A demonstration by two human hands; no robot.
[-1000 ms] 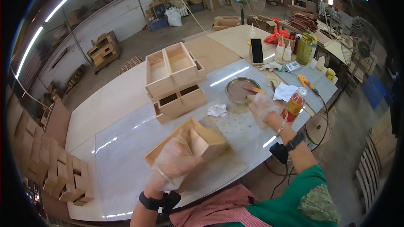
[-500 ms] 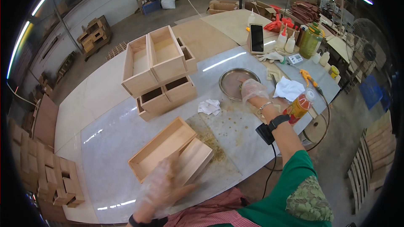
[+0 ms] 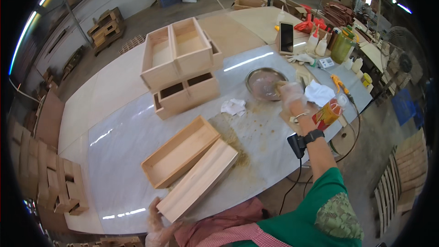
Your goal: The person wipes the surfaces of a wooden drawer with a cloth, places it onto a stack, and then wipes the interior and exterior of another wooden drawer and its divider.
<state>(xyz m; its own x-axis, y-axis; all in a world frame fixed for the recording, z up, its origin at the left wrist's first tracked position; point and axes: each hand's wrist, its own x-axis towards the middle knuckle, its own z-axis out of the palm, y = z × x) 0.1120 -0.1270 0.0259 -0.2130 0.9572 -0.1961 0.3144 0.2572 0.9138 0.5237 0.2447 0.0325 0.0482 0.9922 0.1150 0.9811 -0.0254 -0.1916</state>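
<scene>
My left hand, in a clear plastic glove, grips the near end of a long pale wooden box, which shows a smooth flat face upward. Against it lies an open wooden box with its hollow up. At the right edge of a round metal tray, my gloved right hand has its fingers bent down around something small and brownish that I cannot make out. A thin wet film seems to cover the tray's bottom.
Stacked wooden boxes stand behind. A crumpled white cloth and brownish crumbs lie mid-table. To the right are a white cloth, a red-yellow bottle, a phone, squeeze bottles and a corded orange-handled tool.
My left hand has moved toward the table's near edge and taken the near end of the flat-faced box, which has shifted nearer. My right hand has moved to the tray's right edge.
</scene>
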